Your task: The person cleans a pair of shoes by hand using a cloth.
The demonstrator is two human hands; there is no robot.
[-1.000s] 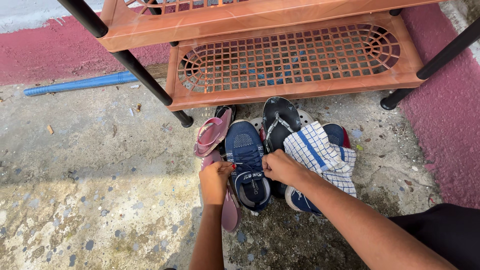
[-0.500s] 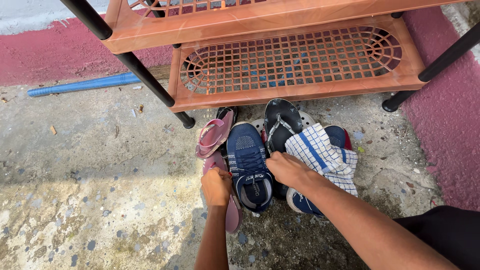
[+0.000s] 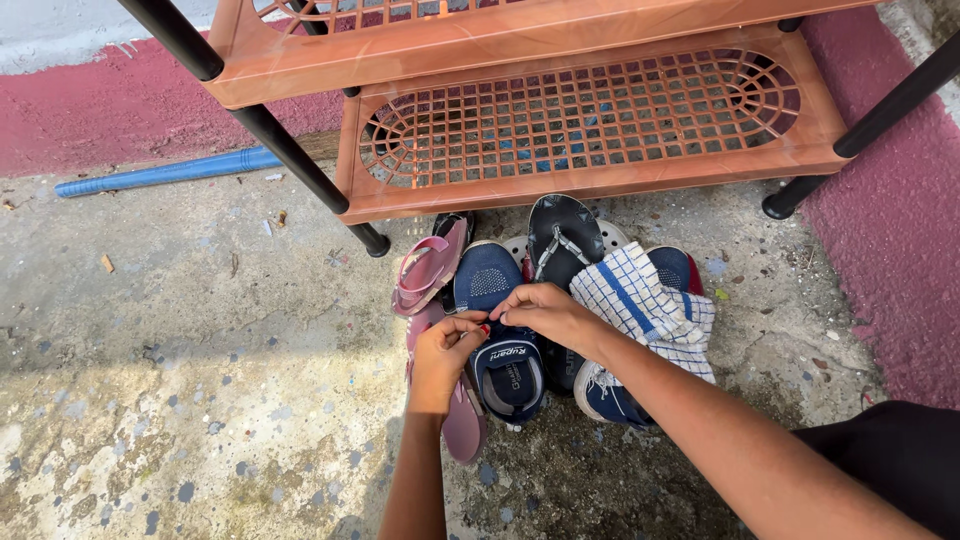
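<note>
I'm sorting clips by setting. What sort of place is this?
Probably an outdoor doorstep or porch at a home: rough concrete floor with a red painted strip, an orange plastic shoe rack, and shoes below it, both hands on a blue sneaker.

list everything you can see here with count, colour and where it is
shoe rack: one, orange plastic with black legs, top of the view
blue sneaker: one in full view, on the ground below the rack, under both hands
second blue sneaker: one, partly hidden under the cloth
checked cloth: one, white with blue lines, lying over the right sneaker
pink sandals: two, left of the blue sneaker
black sandal: one, between the sneakers
blue pipe: one, on the ground at left
concrete floor: grey, with a red painted band behind
left hand: fingers pinched at the sneaker's tongue
right hand: fingers pinched at the sneaker's laces
</note>
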